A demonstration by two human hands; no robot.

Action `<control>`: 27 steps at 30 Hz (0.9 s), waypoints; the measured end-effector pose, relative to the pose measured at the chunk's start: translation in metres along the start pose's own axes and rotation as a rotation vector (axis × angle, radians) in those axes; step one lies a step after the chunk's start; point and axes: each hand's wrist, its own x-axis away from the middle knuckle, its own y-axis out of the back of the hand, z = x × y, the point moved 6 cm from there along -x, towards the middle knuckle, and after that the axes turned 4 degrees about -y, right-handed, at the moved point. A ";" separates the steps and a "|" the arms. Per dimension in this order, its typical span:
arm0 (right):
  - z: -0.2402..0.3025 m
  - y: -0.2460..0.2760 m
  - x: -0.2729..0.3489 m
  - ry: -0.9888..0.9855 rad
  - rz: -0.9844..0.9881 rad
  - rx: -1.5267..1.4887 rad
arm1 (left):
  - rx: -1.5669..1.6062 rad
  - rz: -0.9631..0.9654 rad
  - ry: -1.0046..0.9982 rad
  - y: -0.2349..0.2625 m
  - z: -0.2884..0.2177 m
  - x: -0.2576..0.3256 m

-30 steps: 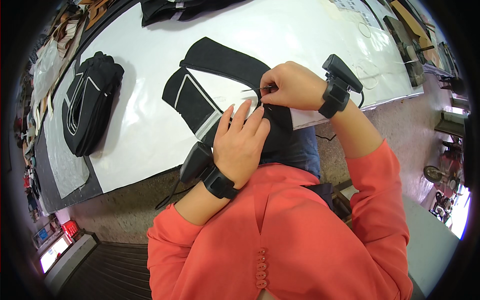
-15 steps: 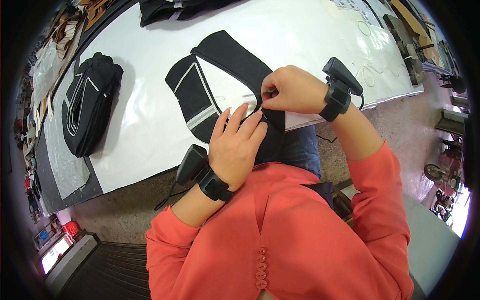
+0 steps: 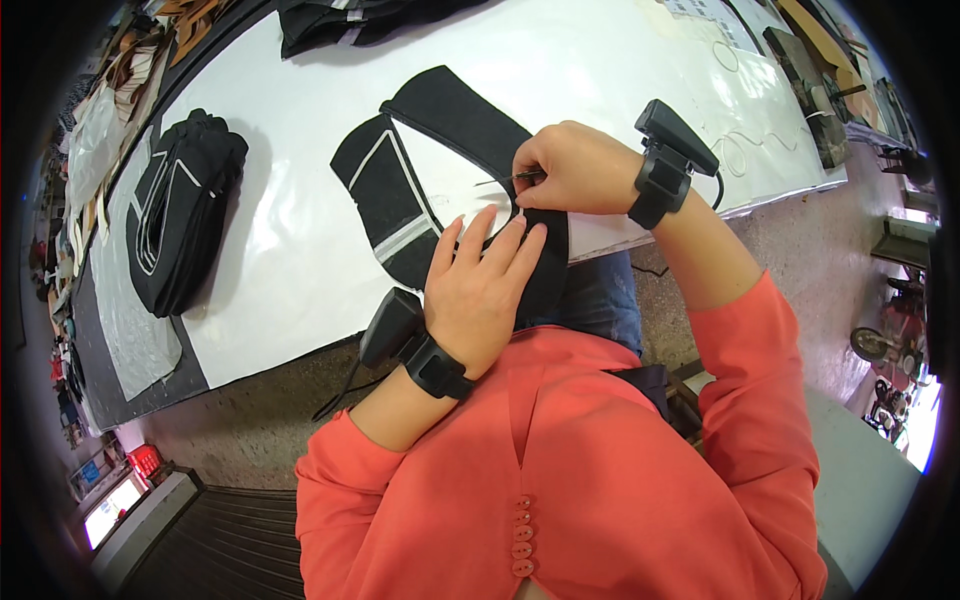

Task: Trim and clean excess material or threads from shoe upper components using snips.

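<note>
Open white surface (image 3: 300, 250) between the black fabric piece (image 3: 440, 150) at the near edge and the black bag stack (image 3: 180, 220) toward the left edge, so a hand passes freely there. Left hand (image 3: 480, 290) and right hand (image 3: 570, 165) crowd the fabric's near end. Far edge blocked by dark garments (image 3: 350, 20); right end cluttered with tools (image 3: 800, 70) and a cord (image 3: 750, 150).
</note>
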 end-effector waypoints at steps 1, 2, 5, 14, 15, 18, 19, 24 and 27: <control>-0.001 0.000 0.001 -0.027 0.016 -0.008 | 0.000 0.023 0.000 0.000 0.000 0.001; 0.001 -0.002 0.001 -0.027 0.015 -0.007 | 0.000 0.045 0.000 0.000 0.000 0.002; 0.000 -0.013 0.005 -0.037 0.001 0.003 | -0.015 0.055 0.002 0.002 0.001 0.003; 0.001 -0.005 0.008 0.007 -0.013 -0.021 | 0.009 0.040 -0.005 0.005 0.001 0.008; 0.002 -0.003 0.008 0.051 -0.073 -0.051 | 0.011 0.039 -0.005 0.005 0.000 0.007; -0.002 -0.005 0.001 0.032 -0.064 -0.019 | 0.012 0.034 0.006 0.003 0.000 0.006; -0.002 -0.006 0.001 0.033 -0.064 -0.018 | -0.006 0.033 -0.003 0.002 0.000 0.007; 0.003 -0.018 0.005 -0.070 0.004 0.028 | -0.036 0.049 0.003 0.006 -0.001 0.011; 0.007 -0.022 0.008 -0.153 0.051 0.046 | -0.018 0.078 0.007 0.008 -0.001 0.013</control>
